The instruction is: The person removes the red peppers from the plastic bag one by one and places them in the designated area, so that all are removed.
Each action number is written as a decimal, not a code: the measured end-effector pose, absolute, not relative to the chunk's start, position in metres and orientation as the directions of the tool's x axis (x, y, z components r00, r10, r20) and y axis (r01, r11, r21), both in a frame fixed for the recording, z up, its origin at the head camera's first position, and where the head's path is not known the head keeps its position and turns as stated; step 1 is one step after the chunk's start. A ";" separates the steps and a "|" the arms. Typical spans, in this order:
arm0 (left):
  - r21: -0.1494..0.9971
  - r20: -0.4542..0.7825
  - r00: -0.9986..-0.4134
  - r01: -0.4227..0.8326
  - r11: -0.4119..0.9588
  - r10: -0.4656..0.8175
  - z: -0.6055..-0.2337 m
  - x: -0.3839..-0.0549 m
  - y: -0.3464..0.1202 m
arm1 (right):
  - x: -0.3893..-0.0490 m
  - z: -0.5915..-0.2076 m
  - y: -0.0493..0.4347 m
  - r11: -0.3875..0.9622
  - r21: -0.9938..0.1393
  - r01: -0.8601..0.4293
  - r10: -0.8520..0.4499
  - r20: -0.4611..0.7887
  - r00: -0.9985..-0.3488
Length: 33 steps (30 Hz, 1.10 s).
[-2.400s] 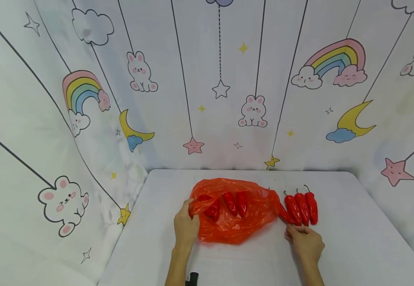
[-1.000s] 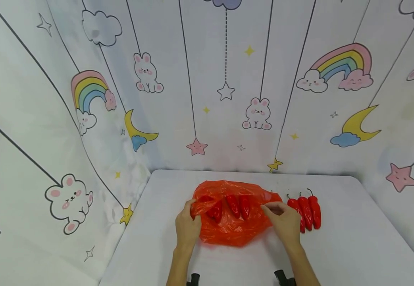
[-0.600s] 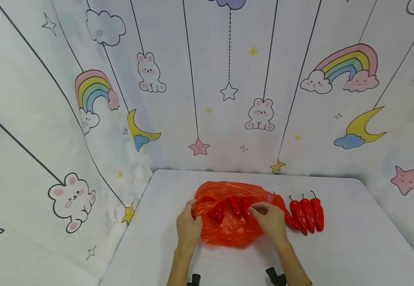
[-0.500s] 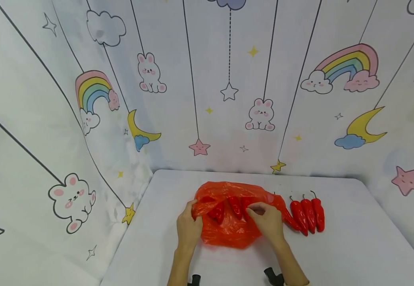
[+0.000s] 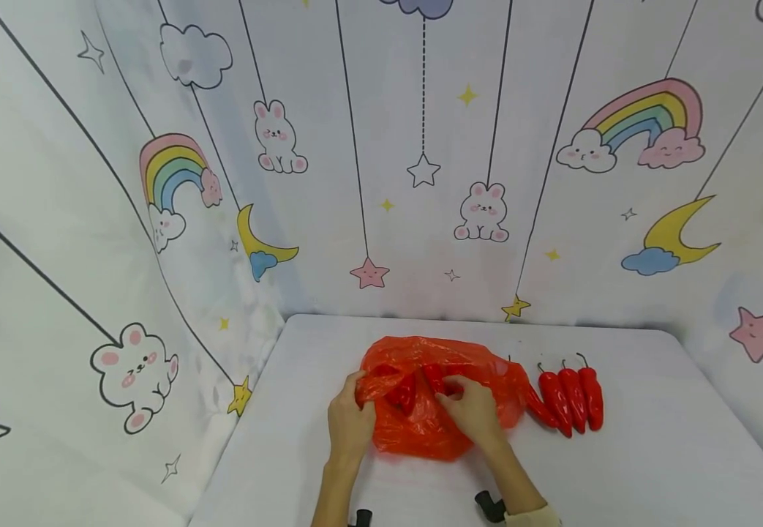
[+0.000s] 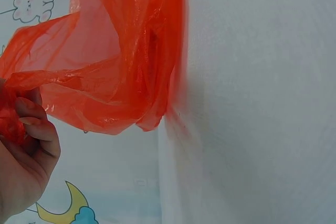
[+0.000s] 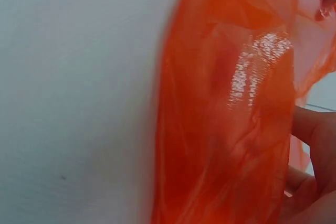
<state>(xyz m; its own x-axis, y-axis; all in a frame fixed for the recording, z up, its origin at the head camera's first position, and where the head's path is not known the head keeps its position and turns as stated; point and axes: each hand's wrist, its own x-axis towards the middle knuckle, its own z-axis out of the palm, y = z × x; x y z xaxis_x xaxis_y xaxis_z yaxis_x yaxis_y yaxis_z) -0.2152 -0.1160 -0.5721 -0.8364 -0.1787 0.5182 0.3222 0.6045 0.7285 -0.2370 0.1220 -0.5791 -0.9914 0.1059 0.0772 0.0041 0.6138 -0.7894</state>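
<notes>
Now then, just below the centre of the head view we find the bag (image 5: 414, 439), thin, crumpled red-orange plastic, lying on the white table (image 5: 658, 439). At its left side the left hand (image 5: 350, 419) has a firm hold on the rim, fingers curled round the gathered plastic; we get that grip again at the left edge of the left wrist view. Over to the right hand (image 5: 475, 414), tucked into the bag's mouth: thumb and fingertips sit close together, a narrow gap, right beside the peppers inside. We cannot tell whether they pinch one, because the fingers cover the spot, and in the right wrist view the bag hides them too.

Inside the bag we count one pepper (image 5: 404, 397) near the left hand and another pepper (image 5: 432, 376) partly behind the right fingertips. Right of the bag, look, a row of three peppers (image 5: 573, 401), glossy red, stems towards the top of the frame, and a leaning pepper (image 5: 540, 411) slanting out from beside the bag, its tip against the row.

At the bottom edge we spot a pale cuff (image 5: 532, 517) and black wrist pieces (image 5: 489, 506). Behind, the curtain (image 5: 315, 183) carries printed drawings: rainbows (image 5: 658, 99), moons (image 5: 674, 234), stars and bunnies.
</notes>
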 end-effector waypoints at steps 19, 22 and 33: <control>0.749 0.479 -0.860 0.295 0.593 -0.178 -0.573 -0.215 -0.115 | -0.250 -0.588 0.108 0.794 -0.607 0.026 0.153 0.157 -0.976; 0.756 0.470 -0.865 0.291 0.587 -0.175 -0.573 -0.215 -0.115 | -0.251 -0.588 0.105 0.811 -0.583 0.044 0.160 0.149 -0.976; 0.739 0.514 -0.842 0.335 0.584 -0.168 -0.572 -0.214 -0.115 | -0.254 -0.591 0.103 0.834 -0.549 0.045 0.138 0.129 -0.982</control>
